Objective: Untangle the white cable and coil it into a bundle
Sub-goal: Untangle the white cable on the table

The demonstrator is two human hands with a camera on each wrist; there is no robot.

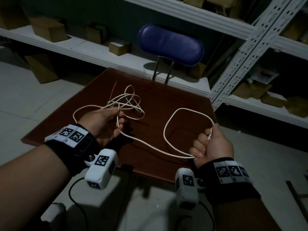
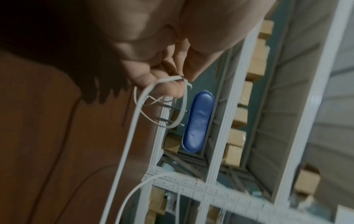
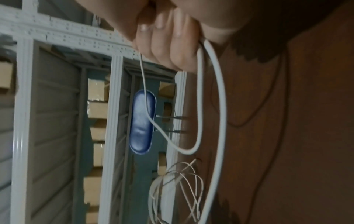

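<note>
A thin white cable (image 1: 150,146) hangs over a dark brown table (image 1: 175,97). My right hand (image 1: 206,144) is a fist gripping the cable, and one open loop (image 1: 186,110) stands up from that fist. From the fist the cable sags leftward to my left hand (image 1: 116,120), which pinches a strand between thumb and fingers. Past the left hand a tangle of several loops (image 1: 130,102) lies above the table. In the left wrist view the fingers (image 2: 168,89) pinch the cable (image 2: 132,128). The right wrist view shows curled fingers (image 3: 168,50) round the cable (image 3: 220,106), with the tangle (image 3: 178,189) beyond.
A blue padded chair back (image 1: 171,45) stands behind the table's far edge. White metal shelving (image 1: 246,52) with cardboard boxes (image 1: 119,46) runs along the back and right. Pale tiled floor (image 1: 20,100) lies left of the table. A black wire (image 1: 75,197) trails from the left wrist camera.
</note>
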